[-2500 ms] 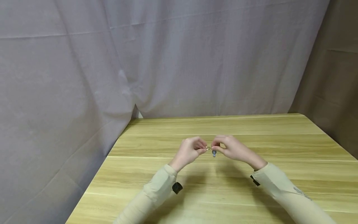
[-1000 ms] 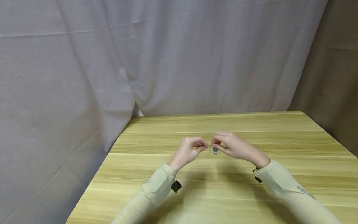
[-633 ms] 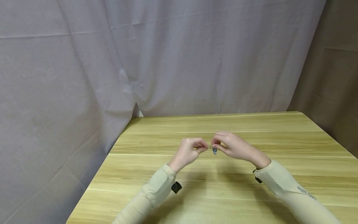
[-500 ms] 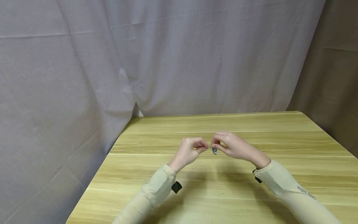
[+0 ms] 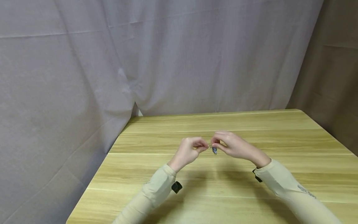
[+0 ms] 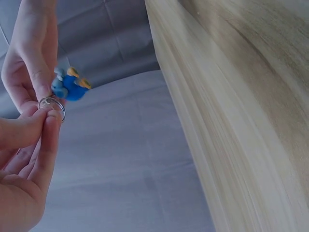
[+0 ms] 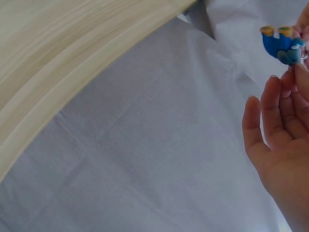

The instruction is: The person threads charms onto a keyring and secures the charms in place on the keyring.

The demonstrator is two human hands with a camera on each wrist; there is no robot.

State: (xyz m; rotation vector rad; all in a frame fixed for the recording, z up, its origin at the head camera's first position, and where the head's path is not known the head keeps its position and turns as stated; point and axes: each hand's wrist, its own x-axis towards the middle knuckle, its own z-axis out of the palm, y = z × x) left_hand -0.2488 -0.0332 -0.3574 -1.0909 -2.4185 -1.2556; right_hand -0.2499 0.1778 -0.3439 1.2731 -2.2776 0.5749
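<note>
Hands (image 5: 188, 152) (image 5: 233, 147) drew closer; only wrist views show figurine's (image 6: 75, 92) orange feet (image 6: 73, 71).

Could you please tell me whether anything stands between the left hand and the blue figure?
Yes: the metal ring, pinched by the left hand, lies between, with the right hand pinching at the near end of the blue figure. Nothing else visible stands in the way.

Head camera's well back from the grip, peering forward and down; wrist cameras face it close from either side, both catching the blue figurine (image 6: 73, 90)!
</note>
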